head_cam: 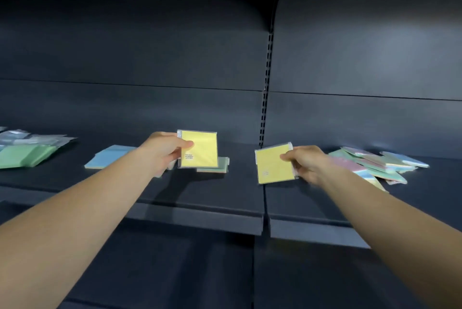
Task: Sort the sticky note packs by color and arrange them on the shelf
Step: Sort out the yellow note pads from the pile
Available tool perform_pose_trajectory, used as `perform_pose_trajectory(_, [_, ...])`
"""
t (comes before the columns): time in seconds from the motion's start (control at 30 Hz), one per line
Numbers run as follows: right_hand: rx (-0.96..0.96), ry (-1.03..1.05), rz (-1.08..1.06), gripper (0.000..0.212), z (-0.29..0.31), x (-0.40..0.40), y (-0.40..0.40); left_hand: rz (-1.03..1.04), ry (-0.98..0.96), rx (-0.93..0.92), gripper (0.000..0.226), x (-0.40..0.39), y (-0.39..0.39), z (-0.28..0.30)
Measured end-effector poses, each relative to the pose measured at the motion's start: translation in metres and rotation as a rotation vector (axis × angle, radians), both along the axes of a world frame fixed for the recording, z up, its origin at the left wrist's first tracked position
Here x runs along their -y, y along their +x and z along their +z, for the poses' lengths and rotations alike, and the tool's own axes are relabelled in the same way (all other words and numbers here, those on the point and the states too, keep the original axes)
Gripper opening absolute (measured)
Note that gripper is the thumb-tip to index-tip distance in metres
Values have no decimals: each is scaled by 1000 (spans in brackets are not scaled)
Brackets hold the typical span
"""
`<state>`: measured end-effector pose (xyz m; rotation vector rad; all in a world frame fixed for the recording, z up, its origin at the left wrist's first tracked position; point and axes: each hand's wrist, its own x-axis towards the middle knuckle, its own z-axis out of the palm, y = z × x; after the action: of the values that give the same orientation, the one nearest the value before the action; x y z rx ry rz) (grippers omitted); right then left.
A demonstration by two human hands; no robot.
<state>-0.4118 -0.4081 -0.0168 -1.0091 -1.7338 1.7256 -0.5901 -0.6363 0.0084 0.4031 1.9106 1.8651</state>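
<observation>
- Head view, nearest: two bare forearms reach out over the dark shelf.
- Left hand pinches a yellow pack by its left edge, held upright above the shelf.
- Right hand pinches a second yellow pack by its right edge, just over the shelf joint.
- Behind the left pack lies a small greenish pack; a blue pack and a green stack sit further left.
- Far right, a mixed pile lies unsorted.
- Judging by this, yellows are being gathered; next they need a bare spot of their own, laid down together.
</observation>
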Motion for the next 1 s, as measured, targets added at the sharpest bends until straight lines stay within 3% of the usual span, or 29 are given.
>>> perform_pose_trajectory(0.23, [48, -56, 21, 19, -24, -34, -70, -2, -18, 7, 15, -41, -71, -1])
perform_pose_trajectory(0.4, [237, 228, 0, 23, -42, -51, -87, -71, 6, 34, 16, -68, -88, -8])
perform_pose_trajectory(0.5, [302, 314, 7, 27, -43, -57, -89, -118, 11, 56, 35, -83, -91, -14])
perform_pose_trajectory(0.57, [296, 296, 13, 20, -41, -60, -87, -153, 6, 74, 39, -93, -87, -17])
perform_pose_trajectory(0.7, [282, 323, -1, 11, -31, -69, -73, -234, -28, 127, 16, -117, -60, -26])
perform_pose_trajectory(0.9, [233, 378, -34, 10, -9, -78, -21, -341, -130, 89, 21, -151, -21, -44])
perform_pose_trajectory(1.0, [201, 376, -48, 4, 4, -73, 16, -371, -236, -27, 38, -161, -9, -51])
